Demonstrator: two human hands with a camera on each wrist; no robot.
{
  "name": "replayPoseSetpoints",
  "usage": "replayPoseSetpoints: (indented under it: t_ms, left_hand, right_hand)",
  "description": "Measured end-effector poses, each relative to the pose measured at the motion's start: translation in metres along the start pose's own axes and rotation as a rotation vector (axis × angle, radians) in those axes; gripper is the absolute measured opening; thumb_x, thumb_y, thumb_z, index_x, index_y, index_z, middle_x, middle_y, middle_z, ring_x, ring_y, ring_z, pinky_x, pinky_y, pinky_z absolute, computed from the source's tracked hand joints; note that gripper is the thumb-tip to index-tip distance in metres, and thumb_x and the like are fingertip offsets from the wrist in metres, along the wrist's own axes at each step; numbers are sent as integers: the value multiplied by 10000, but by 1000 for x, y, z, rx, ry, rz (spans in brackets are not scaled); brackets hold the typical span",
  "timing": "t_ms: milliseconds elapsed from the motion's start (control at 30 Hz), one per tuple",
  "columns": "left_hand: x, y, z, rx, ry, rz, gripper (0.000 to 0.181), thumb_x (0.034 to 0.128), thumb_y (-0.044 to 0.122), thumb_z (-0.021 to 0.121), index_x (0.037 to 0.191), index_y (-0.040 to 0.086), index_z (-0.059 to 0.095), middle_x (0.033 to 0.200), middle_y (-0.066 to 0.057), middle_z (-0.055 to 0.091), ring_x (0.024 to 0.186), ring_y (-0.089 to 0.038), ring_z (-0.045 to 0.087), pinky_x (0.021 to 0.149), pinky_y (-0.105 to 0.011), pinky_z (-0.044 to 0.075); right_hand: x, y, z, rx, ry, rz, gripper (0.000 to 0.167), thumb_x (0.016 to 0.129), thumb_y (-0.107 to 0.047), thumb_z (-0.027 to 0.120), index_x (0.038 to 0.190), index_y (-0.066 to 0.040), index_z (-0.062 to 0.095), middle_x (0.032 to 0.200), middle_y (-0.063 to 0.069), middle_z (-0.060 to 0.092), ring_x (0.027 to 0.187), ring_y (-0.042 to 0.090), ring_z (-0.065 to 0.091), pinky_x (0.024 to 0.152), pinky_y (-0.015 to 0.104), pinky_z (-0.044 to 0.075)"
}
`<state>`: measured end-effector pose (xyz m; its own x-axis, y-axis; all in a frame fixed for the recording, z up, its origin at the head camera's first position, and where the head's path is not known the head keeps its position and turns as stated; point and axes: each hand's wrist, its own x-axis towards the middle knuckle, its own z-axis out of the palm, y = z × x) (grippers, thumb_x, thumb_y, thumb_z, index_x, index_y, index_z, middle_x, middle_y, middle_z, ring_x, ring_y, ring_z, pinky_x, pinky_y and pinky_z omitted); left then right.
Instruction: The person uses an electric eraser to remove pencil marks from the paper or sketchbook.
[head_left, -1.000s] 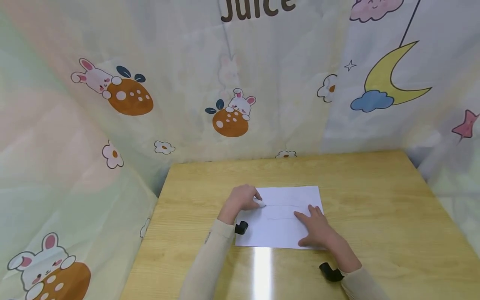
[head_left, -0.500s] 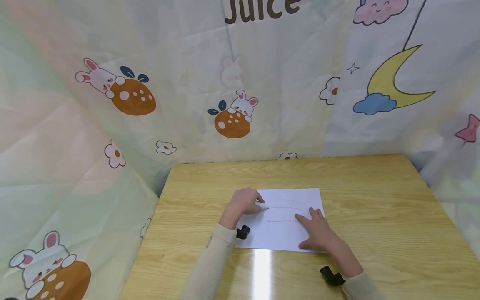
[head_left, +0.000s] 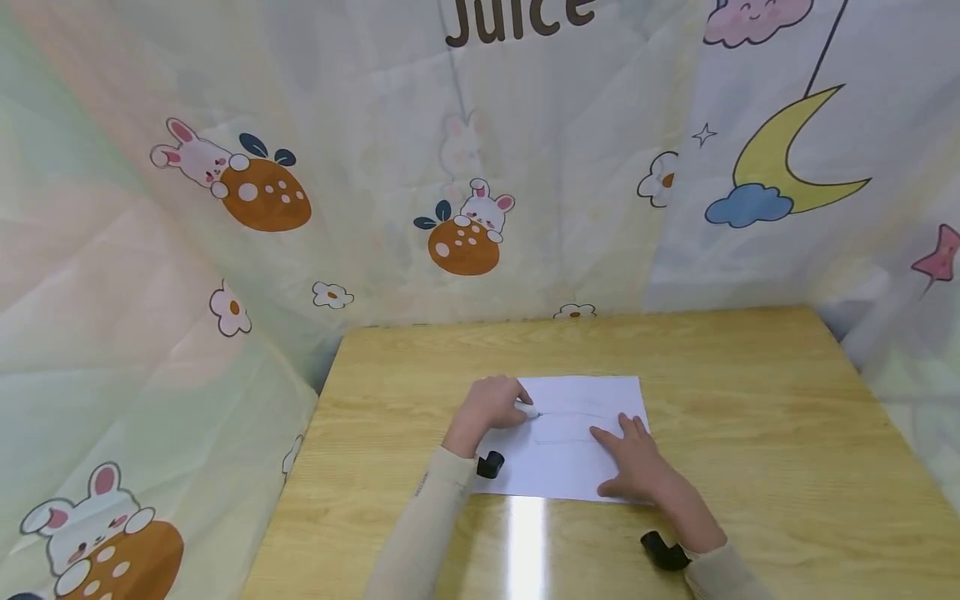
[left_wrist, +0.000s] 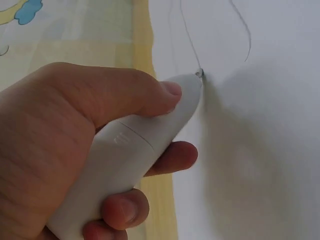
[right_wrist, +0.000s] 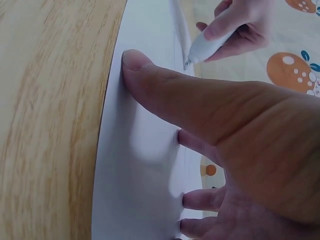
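Note:
In the head view, my left hand [head_left: 492, 403] is over the left part of a white paper sheet [head_left: 558, 475]. It grips a chunky white pen-shaped tool [left_wrist: 107, 155], thumb on top and fingers curled beneath. The tool's small metal tip [left_wrist: 199, 73] meets the paper at the end of a thin dark line [left_wrist: 189, 40]. Whether that line is drawn or cut, I cannot tell. My right hand [head_left: 636, 458] rests on the sheet's right side, thumb and fingers spread. Its thumb [right_wrist: 137, 60] lies near the paper's front edge, and its palm is raised.
Beneath the paper is a light wooden table [head_left: 750, 417], with a bright reflection before the sheet. A printed curtain [head_left: 360, 167] stands behind the table and at its sides. Black mounts sit at my left wrist [head_left: 490, 465] and right wrist [head_left: 664, 551].
My left hand and the white pen-shaped tool have shifted slightly to the right along the line. My right hand stays in place on the paper. The head view has tilted a little.

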<state>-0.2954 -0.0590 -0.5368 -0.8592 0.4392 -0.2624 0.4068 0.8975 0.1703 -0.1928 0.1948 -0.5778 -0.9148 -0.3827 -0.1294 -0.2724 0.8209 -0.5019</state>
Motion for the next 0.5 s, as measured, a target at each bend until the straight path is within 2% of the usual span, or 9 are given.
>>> replayPoseSetpoints:
  t_ms: [133,267,367,500]
  left_hand:
    - [2,1,0,-36,10,32,213,842,332,698,1042,319,772,1073,106,695,850,-76,579,644,-289,432]
    - [-3,-6,6,-55,-13,6,208,833,332,714,1031,321,774,1076,112,693,816,-82,566,613,-282,416]
    - [-3,-9,10,-54,18,-10,207,825,316,716,1024,326,775,1059,123,695,786,-76,566,580,-279,415]
    - [2,-6,7,-44,45,28,216,834,341,692,1034,329,773,1061,119,697,851,-83,599,620,-289,435]
  right_hand:
    - [1,1,0,-4,19,-5,860,628,-285,911,1358,-23,540,1410,442,249,1295,650,159,971,723,237]
    - [-2,1,4,12,-19,0,871,642,-306,904,1375,-25,525,1420,441,233,1305,647,140,991,713,220]
    - [-2,1,5,13,-4,7,873,635,-298,907,1375,-31,528,1429,430,235,1317,632,137,1004,704,210]
    - [-1,1,1,13,16,11,872,621,-283,915,1368,-34,539,1428,425,244,1318,628,145,997,710,213]
